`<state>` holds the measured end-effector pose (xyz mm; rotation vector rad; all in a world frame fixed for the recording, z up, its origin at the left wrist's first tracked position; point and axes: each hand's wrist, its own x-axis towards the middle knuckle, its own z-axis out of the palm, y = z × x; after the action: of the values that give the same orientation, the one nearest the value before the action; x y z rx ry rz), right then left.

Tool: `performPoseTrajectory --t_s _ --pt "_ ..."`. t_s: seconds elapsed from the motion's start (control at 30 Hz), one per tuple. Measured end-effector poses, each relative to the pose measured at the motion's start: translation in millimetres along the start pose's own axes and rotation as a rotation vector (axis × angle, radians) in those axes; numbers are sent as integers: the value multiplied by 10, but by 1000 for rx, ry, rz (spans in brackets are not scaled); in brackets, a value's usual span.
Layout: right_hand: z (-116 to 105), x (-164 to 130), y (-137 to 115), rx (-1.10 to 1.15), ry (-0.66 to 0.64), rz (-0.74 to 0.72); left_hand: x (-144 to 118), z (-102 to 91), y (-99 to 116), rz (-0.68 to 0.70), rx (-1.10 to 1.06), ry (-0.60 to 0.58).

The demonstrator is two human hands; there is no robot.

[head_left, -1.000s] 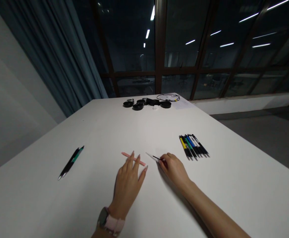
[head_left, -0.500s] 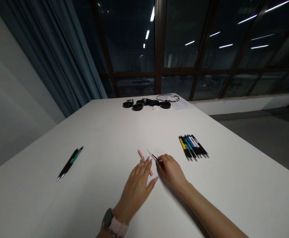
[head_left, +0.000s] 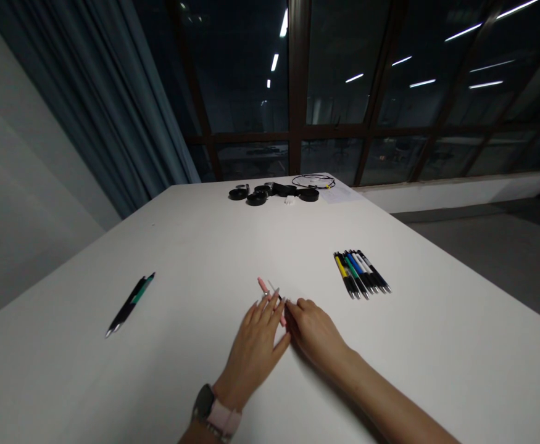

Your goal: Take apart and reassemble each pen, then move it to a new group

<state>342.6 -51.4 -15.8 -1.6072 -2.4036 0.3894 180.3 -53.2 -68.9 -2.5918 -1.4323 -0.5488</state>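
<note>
Fingers outstretched, my left hand [head_left: 257, 336] lies over a pink pen [head_left: 262, 284] on the white table, hiding its middle. The pen's upper end pokes out beyond the fingertips, and a bit of its lower end shows beside them. My right hand [head_left: 313, 327] is pinched around a thin white-and-black stick [head_left: 272, 287] that looks like a pen refill. That stick lies close along the right side of the pink pen, and its rear part is hidden in my fingers. Both hands rest low at the table, nearly touching each other.
Several pens [head_left: 362, 274] in mixed colours lie in a row at the right. Two dark pens [head_left: 129, 305], one with green, lie at the left. Black round items [head_left: 257, 198], a cable [head_left: 313, 182] and a paper sheet [head_left: 342, 195] are at the table's far end.
My right hand has moved left with the thin stick, bringing it up against the pink pen and my left fingertips. My left hand has stayed nearly in place.
</note>
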Motion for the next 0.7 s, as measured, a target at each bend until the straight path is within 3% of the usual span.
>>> performPoseTrajectory --t_s 0.2,0.33,0.5,0.7 --pt "-148 -11 169 190 -61 -43 -10 -3 -4 -8 -10 13" --pt "-153 53 362 315 29 40 -8 -16 -6 -5 -35 10" --pt "-37 130 379 280 67 128 6 -10 -15 0 -50 -9" --pt "-1 141 256 162 32 94 12 7 -4 -3 -68 -7"
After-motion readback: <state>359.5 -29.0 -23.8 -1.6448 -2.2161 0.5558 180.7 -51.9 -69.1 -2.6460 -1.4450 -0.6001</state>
